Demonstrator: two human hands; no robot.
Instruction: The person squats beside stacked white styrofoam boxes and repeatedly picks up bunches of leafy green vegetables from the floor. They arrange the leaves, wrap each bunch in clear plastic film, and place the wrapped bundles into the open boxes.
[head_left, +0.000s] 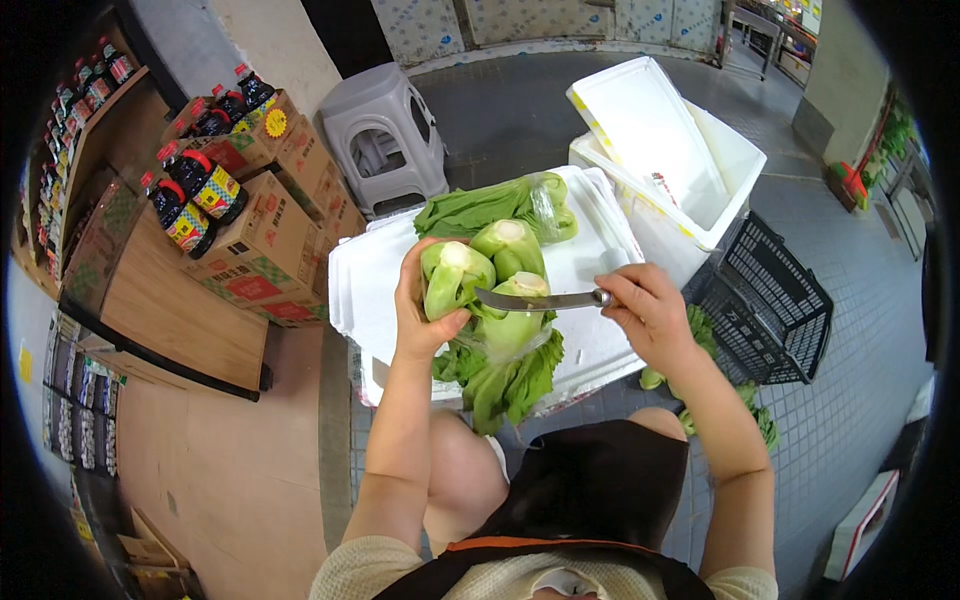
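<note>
Leafy green vegetables with thick pale stems (514, 319) lie in a bunch on a white foam lid, their cut ends facing up and away from me. My left hand (424, 307) grips the leftmost head (452, 274) at its base. In my right hand (645, 307) is the handle of a knife with a curved blade (532, 301), which points left across the bunch and reaches the leftmost head. Clear plastic wraps part of the bunch. Behind it lies another bundle of greens (487, 206), bound with clear wrap near its stem end.
The foam lid (360, 292) carries the greens. Behind right stands a foam box (731, 202) with a tilted lid (637, 112). A black plastic basket (780, 300) and loose greens (701, 330) are at the right. A grey stool (382, 135) and cartons (270, 232) with bottles stand left.
</note>
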